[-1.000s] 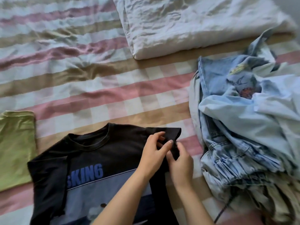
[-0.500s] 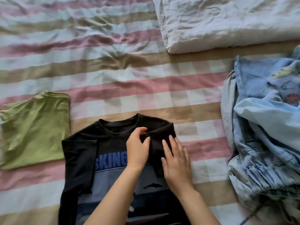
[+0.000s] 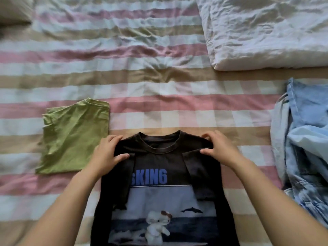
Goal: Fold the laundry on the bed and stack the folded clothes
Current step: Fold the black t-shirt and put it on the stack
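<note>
Blue block letters "sKING" on black T-shirt, first letter partly under a fold. Below them, printed sea scene with white cartoon figure and 1 small dolphin. Soft matte knit, ribbed round collar, both sleeves folded inward. Face up at 6 o'clock on wrinkled pink, tan and white checked bedsheet. Left hand and right hand each pinching a shoulder, thumbs on front, fingers curled over top edge. Folded green shirt at 9 o'clock, roughly rectangular. Crumpled light-blue denim pile at 3 o'clock. Creased white duvet at 1 o'clock.
</note>
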